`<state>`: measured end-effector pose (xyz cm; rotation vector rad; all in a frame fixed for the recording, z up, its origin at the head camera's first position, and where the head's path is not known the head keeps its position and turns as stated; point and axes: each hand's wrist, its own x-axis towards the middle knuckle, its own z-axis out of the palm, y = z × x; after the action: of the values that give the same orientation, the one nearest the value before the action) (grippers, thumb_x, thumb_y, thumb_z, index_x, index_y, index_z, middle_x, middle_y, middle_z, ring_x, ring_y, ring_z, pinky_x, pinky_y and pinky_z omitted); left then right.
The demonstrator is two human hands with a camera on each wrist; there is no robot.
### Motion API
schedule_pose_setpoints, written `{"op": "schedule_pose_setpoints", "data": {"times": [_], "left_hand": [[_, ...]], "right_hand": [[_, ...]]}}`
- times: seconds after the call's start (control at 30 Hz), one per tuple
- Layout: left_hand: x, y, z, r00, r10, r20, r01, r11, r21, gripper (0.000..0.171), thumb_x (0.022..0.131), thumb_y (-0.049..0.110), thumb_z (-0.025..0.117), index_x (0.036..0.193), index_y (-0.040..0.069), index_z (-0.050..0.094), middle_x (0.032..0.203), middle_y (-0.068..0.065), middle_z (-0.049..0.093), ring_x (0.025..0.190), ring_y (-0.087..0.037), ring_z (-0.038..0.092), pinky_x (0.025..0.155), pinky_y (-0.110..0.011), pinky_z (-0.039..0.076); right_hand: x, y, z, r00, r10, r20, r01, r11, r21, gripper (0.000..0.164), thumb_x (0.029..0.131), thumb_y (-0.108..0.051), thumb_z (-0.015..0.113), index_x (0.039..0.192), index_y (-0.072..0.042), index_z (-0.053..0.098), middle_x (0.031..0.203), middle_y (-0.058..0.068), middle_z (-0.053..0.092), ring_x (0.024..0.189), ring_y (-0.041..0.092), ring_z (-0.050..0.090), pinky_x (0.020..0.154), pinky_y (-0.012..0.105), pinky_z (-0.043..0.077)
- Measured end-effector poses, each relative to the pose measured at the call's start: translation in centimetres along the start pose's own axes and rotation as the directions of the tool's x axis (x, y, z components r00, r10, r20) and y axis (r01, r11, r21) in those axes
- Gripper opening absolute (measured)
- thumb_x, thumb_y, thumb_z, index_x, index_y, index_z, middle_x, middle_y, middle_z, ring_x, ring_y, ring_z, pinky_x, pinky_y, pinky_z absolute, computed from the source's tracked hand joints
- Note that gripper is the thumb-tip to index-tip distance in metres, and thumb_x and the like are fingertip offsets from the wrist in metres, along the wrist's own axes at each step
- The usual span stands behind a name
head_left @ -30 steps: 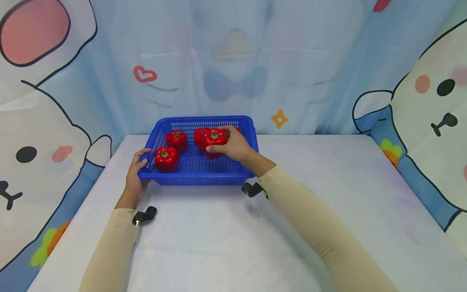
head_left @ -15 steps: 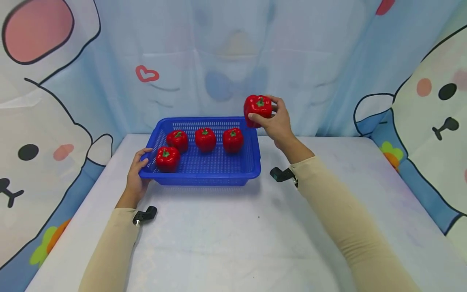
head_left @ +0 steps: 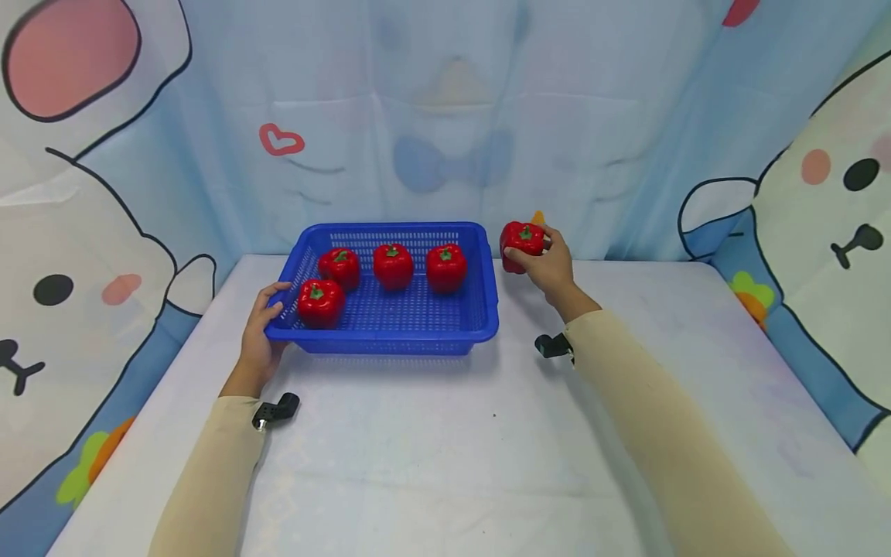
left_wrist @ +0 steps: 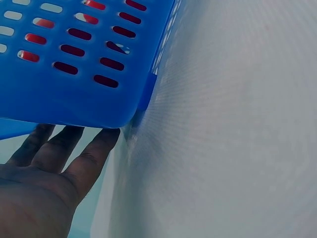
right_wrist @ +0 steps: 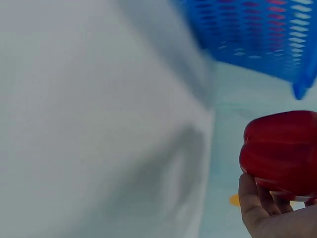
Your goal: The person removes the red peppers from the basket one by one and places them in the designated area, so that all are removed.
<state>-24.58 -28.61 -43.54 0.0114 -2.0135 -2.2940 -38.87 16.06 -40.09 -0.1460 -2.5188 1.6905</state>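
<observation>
A red bell pepper (head_left: 520, 241) is in my right hand (head_left: 553, 267), to the right of the blue plastic basket (head_left: 397, 336). In the right wrist view, the fingers (right_wrist: 252, 203) lie along one side of that pepper (right_wrist: 282, 151), above the table. Several other red bell peppers sit inside the basket, among them one at its right (head_left: 446, 269) and one at its front left (head_left: 321, 303). My left hand (head_left: 257, 336) holds the basket's left rim; the left wrist view shows its fingers (left_wrist: 89, 161) reaching up to the basket wall (left_wrist: 74, 101).
A white-covered table (head_left: 404, 449) spreads in front of the basket and to its right. Behind it hangs a pale blue cartoon curtain (head_left: 445, 93), which also runs along both sides. Each sleeve carries a small black camera, one on the left wrist (head_left: 276, 411).
My right hand lifted a bell pepper out of the basket, carried it right over the rim, then lowered it beside the basket. The left hand stayed at the rim.
</observation>
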Motion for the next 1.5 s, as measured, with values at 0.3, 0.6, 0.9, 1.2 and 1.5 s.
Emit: {"op": "schedule_pose_setpoints", "data": {"times": [0.3, 0.6, 0.9, 1.2, 1.5], "left_hand": [[0.0, 0.0, 0.3, 1.0, 0.01, 0.012, -0.009, 1.0, -0.018, 0.037, 0.101, 0.024, 0.029, 0.135, 0.033, 0.042, 0.16, -0.007, 0.019, 0.135, -0.025, 0.035, 0.091, -0.022, 0.05], [0.1, 0.4, 0.4, 0.999, 0.019, 0.03, -0.018, 0.999, -0.033, 0.036, 0.102, 0.024, 0.029, 0.134, 0.033, 0.042, 0.16, -0.008, 0.018, 0.135, -0.025, 0.035, 0.091, -0.021, 0.05], [-0.2, 0.2, 0.3, 1.0, 0.009, 0.019, -0.009, 1.0, -0.022, 0.037, 0.102, 0.023, 0.028, 0.134, 0.033, 0.042, 0.161, -0.009, 0.018, 0.137, -0.027, 0.034, 0.091, -0.021, 0.05], [0.0, 0.1, 0.2, 1.0, 0.004, 0.019, -0.004, 1.0, -0.006, 0.038, 0.102, 0.025, 0.029, 0.137, 0.032, 0.041, 0.162, -0.007, 0.018, 0.138, -0.028, 0.033, 0.09, -0.02, 0.05], [0.0, 0.0, 0.0, 1.0, 0.014, 0.02, -0.014, 1.0, -0.023, 0.035, 0.102, 0.025, 0.029, 0.133, 0.034, 0.043, 0.16, -0.008, 0.019, 0.132, -0.023, 0.038, 0.09, -0.021, 0.051]], "right_hand": [[0.3, 2.1, 0.5, 0.996, 0.08, -0.025, -0.081, 0.996, -0.031, 0.087, 0.088, -0.033, 0.071, 0.155, -0.013, 0.019, 0.159, 0.017, 0.029, 0.145, 0.035, 0.03, 0.111, 0.051, 0.038], [0.5, 2.5, 0.3, 0.995, 0.092, 0.049, -0.09, 0.995, -0.041, 0.09, 0.087, -0.031, 0.072, 0.156, -0.017, 0.016, 0.157, 0.018, 0.03, 0.145, 0.036, 0.031, 0.112, 0.051, 0.036], [0.4, 2.2, 0.0, 0.994, 0.106, 0.033, -0.104, 0.994, -0.045, 0.092, 0.086, -0.035, 0.074, 0.157, -0.02, 0.017, 0.159, 0.018, 0.027, 0.146, 0.037, 0.029, 0.112, 0.053, 0.035], [-1.9, -1.8, 0.2, 0.975, -0.2, -0.093, 0.207, 0.975, 0.075, 0.082, 0.085, -0.033, 0.075, 0.152, -0.018, 0.03, 0.159, 0.01, 0.031, 0.149, 0.027, 0.026, 0.118, 0.051, 0.027], [-4.6, -5.9, 2.8, 0.917, -0.343, 0.204, 0.331, 0.939, 0.094, 0.079, 0.082, -0.028, 0.078, 0.15, -0.021, 0.039, 0.161, 0.006, 0.031, 0.149, 0.033, 0.028, 0.114, 0.054, 0.033]]}}
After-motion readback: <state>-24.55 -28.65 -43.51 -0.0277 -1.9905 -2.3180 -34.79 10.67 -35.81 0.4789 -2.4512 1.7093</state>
